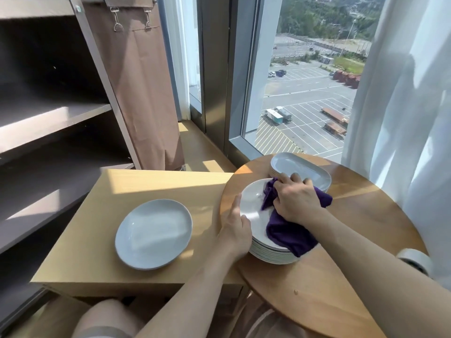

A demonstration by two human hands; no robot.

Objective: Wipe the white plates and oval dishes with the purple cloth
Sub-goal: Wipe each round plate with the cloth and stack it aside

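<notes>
Sunlit glass and a sheer white curtain (400,113) back a round wooden bench (341,276) of smooth, varnished grain. On it stands a stack of round white plates (253,203), glossy, thin rims showing in layers at the near edge. Right hand (296,200) presses a bunched purple cloth (288,232), soft and matte, onto the top plate, its grip closed over the fabric. Left hand (235,231) steadies the stack's left rim, grip curled against the edge, forefinger extended along it. Behind the stack, touching the cloth, sits a pile of oval dishes (300,168), white with rounded corners. Left of the bench, a square pale-wood box (102,230) carries one separate white plate (153,234), slightly oval and glossy.
</notes>
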